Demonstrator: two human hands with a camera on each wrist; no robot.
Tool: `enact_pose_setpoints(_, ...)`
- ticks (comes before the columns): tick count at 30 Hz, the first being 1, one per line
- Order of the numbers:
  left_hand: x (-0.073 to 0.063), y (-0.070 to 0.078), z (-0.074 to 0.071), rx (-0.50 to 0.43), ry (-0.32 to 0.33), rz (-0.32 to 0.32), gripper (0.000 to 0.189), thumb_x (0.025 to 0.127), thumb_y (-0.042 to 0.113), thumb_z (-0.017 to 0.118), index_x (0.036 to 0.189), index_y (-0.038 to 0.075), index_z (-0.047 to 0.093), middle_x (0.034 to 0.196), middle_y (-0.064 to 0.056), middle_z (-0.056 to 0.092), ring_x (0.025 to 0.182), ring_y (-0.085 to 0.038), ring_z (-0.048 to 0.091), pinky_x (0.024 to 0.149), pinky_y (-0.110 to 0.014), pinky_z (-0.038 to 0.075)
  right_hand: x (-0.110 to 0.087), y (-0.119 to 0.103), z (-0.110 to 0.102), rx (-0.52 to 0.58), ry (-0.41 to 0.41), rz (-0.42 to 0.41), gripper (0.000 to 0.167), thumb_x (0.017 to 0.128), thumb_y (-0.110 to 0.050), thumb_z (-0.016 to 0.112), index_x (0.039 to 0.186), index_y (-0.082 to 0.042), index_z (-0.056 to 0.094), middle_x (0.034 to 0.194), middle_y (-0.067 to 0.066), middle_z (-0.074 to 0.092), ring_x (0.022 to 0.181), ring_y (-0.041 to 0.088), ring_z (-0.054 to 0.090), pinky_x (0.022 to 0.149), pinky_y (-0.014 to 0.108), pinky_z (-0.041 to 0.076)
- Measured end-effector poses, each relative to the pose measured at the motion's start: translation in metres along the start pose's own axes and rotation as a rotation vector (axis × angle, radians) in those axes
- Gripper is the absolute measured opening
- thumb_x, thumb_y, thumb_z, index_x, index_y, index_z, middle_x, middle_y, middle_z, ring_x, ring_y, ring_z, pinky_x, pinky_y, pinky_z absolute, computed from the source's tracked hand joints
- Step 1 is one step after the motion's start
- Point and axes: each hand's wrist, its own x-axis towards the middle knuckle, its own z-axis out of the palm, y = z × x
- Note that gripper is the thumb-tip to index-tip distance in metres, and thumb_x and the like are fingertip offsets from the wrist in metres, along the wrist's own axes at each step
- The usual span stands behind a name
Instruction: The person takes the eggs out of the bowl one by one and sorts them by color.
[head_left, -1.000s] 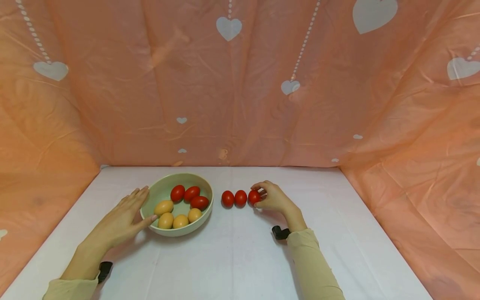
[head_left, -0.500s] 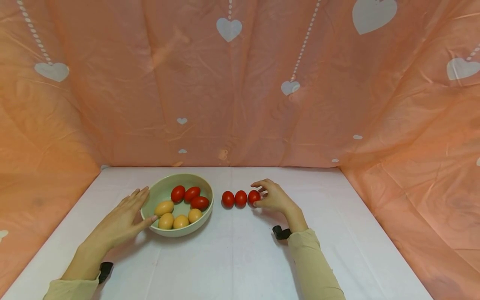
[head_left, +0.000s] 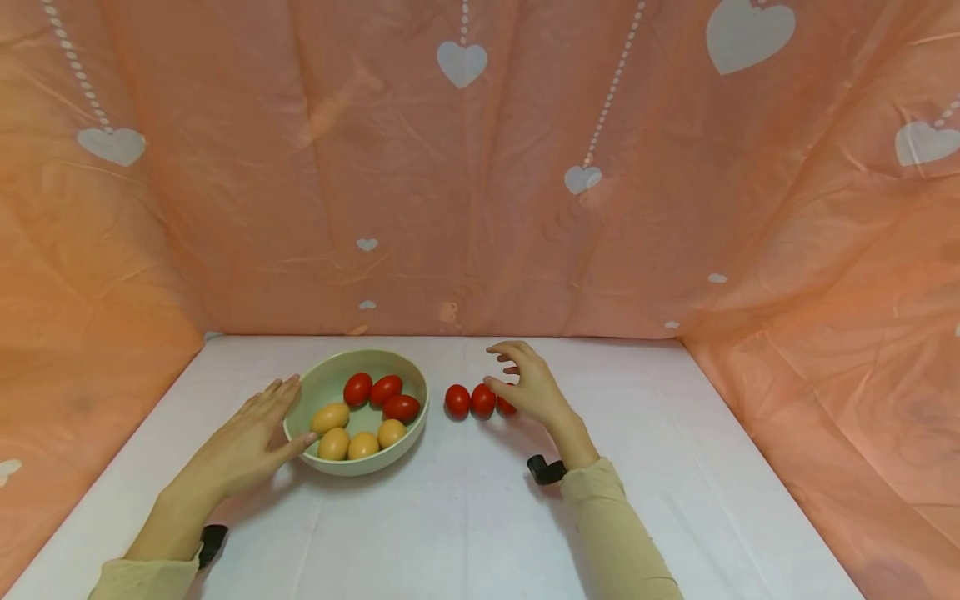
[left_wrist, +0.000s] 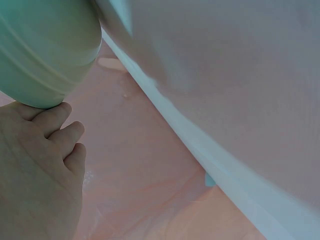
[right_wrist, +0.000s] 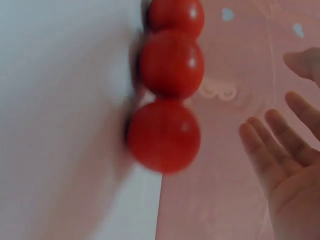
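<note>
My left hand (head_left: 240, 450) lies at the left rim of a pale green bowl (head_left: 352, 468), fingers extended and thumb over the edge. In the left wrist view its fingertips meet the outer wall of the bowl (left_wrist: 55, 55). Inside the bowl are three red cherry tomatoes (head_left: 386, 390) and several yellow, egg-shaped ones (head_left: 333, 444). Right of it, three more red cherry tomatoes (head_left: 457, 402) stand in a row on the cloth. My right hand (head_left: 534, 387) hovers over the row's right end, fingers spread and holding nothing, partly covering the last tomato (right_wrist: 164, 137).
A white cloth (head_left: 405, 533) covers the table. Orange sheeting with white hearts (head_left: 517, 250) hangs behind and along both sides. Dark wrist cameras (head_left: 546, 470) sit by both cuffs.
My right hand has let go of the rightmost tomato, then lifted and moved left and back, its fingers spreading. The row of tomatoes and my left hand stay in place.
</note>
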Motion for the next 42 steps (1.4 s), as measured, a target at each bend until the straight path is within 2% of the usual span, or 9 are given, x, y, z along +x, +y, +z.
enact_pose_setpoints(8, 0.000, 0.001, 0.000, 0.005, 0.001, 0.002, 0.092, 0.101, 0.053, 0.063, 0.160, -0.008, 0.027, 0.166, -0.028, 0.029, 0.152, -0.050, 0.026, 0.128, -0.058, 0.018, 0.015, -0.024, 0.019, 0.059, 0.032, -0.108, 0.044, 0.091, -0.005, 0.077, 0.133, -0.001, 0.065, 0.133, 0.015, 0.063, 0.116, 0.031, 0.065, 0.095, 0.038, 0.061)
enact_pose_setpoints(14, 0.000, -0.001, 0.000, 0.005, 0.004, -0.001, 0.092, 0.101, 0.053, 0.063, 0.160, -0.007, 0.027, 0.166, -0.027, 0.028, 0.152, -0.050, 0.026, 0.127, -0.059, 0.019, 0.025, -0.040, 0.035, 0.055, -0.007, -0.172, 0.042, 0.091, -0.006, 0.076, 0.132, 0.000, 0.065, 0.132, 0.015, 0.063, 0.115, 0.031, 0.066, 0.095, 0.035, 0.061)
enact_pose_setpoints(21, -0.001, -0.002, 0.001, 0.003, 0.008, -0.004, 0.092, 0.101, 0.053, 0.063, 0.161, -0.007, 0.027, 0.167, -0.026, 0.028, 0.153, -0.049, 0.025, 0.130, -0.053, 0.014, 0.036, -0.056, 0.058, 0.060, -0.076, -0.221, 0.040, 0.093, -0.009, 0.075, 0.130, -0.001, 0.065, 0.132, 0.013, 0.062, 0.113, 0.033, 0.068, 0.095, 0.030, 0.060)
enact_pose_setpoints(28, -0.002, -0.001, 0.000, -0.001, 0.007, -0.011, 0.092, 0.101, 0.053, 0.062, 0.161, -0.007, 0.026, 0.167, -0.027, 0.028, 0.153, -0.049, 0.024, 0.130, -0.052, 0.013, 0.045, -0.073, 0.079, 0.066, -0.199, -0.205, 0.043, 0.095, -0.012, 0.075, 0.134, 0.001, 0.063, 0.133, 0.014, 0.061, 0.115, 0.034, 0.067, 0.099, 0.029, 0.058)
enact_pose_setpoints(33, -0.002, 0.001, -0.001, -0.010, 0.001, -0.017, 0.092, 0.101, 0.053, 0.062, 0.161, -0.007, 0.027, 0.167, -0.026, 0.027, 0.153, -0.049, 0.024, 0.130, -0.053, 0.014, 0.053, -0.082, 0.094, -0.013, -0.263, -0.204, 0.043, 0.096, -0.015, 0.075, 0.135, -0.002, 0.064, 0.134, 0.012, 0.061, 0.115, 0.027, 0.067, 0.100, 0.028, 0.057)
enact_pose_setpoints(37, -0.001, 0.000, -0.001, -0.004, -0.001, -0.016, 0.092, 0.101, 0.053, 0.062, 0.160, -0.008, 0.027, 0.167, -0.027, 0.028, 0.152, -0.050, 0.025, 0.128, -0.057, 0.018, 0.059, -0.087, 0.102, -0.078, -0.298, -0.205, 0.043, 0.096, -0.019, 0.075, 0.136, -0.005, 0.065, 0.135, 0.009, 0.062, 0.116, 0.022, 0.065, 0.101, 0.026, 0.054)
enact_pose_setpoints(42, -0.001, 0.000, -0.001, -0.001, -0.007, -0.016, 0.092, 0.101, 0.054, 0.062, 0.161, -0.007, 0.026, 0.167, -0.026, 0.028, 0.152, -0.050, 0.026, 0.126, -0.060, 0.021, 0.068, -0.090, 0.112, -0.158, -0.355, -0.167, 0.043, 0.099, -0.027, 0.073, 0.139, -0.013, 0.065, 0.137, 0.005, 0.061, 0.118, 0.016, 0.063, 0.103, 0.023, 0.051)
